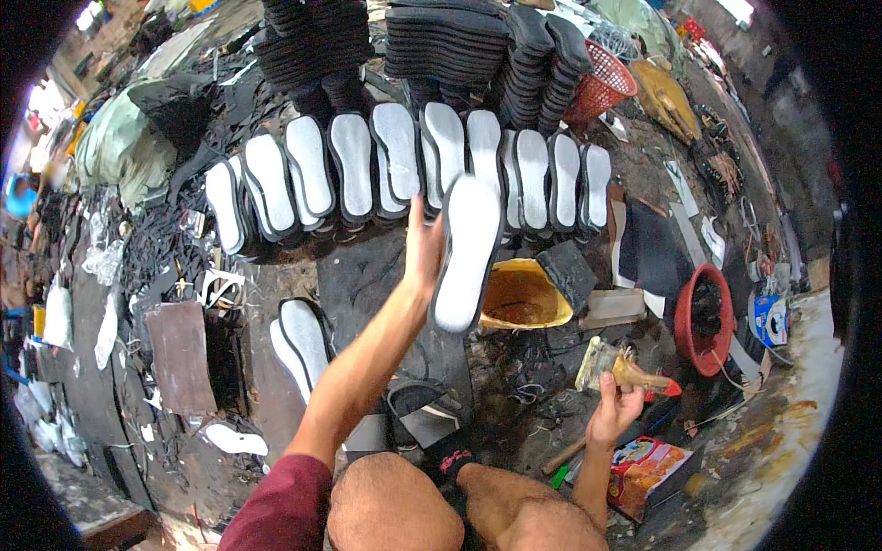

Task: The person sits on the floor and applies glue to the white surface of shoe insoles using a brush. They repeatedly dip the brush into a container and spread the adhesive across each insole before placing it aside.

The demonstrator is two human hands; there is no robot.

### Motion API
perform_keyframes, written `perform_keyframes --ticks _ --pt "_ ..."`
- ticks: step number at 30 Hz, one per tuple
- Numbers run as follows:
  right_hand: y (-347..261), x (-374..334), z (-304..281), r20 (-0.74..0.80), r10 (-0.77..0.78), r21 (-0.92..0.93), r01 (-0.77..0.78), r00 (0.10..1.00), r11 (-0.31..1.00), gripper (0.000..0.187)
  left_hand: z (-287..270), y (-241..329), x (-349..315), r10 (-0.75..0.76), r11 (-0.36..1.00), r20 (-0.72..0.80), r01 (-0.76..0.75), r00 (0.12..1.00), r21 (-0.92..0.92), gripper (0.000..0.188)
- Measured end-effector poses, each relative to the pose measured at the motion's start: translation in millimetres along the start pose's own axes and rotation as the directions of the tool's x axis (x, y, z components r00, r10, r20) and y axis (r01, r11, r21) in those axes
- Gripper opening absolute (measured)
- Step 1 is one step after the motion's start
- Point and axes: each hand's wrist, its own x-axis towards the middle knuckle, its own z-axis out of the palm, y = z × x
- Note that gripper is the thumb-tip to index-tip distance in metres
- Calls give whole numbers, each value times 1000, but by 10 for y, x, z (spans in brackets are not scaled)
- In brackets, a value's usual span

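Out in front of me, my left hand holds a shoe sole by its left edge; the sole has a white face and a black rim, and it hides part of the fingers. Lower on the right, my right hand grips a paintbrush by its wooden handle, which has a red end; the pale bristles point left. Behind the held sole runs a curved row of similar white-faced soles. A yellow container, stained brown inside, sits just right of the held sole.
Tall stacks of black soles rise behind the row. A pair of white-faced soles lies left of my left forearm. On the right are a red basin and a red basket. Scraps and a brown sheet litter the floor.
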Motion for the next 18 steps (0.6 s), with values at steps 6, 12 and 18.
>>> perform_keyframes --ticks 6,12,18 --pt "-162 24 9 57 -12 -6 13 998 1000 44 -215 361 108 499 866 -357 -433 790 251 57" --pt "23 360 704 296 -101 -105 138 950 985 22 -2278 62 -2299 960 -101 -149 789 238 606 96" --pt "658 812 1475 525 -99 -522 412 845 747 22 -2834 185 -3028 754 295 -539 541 375 788 71"
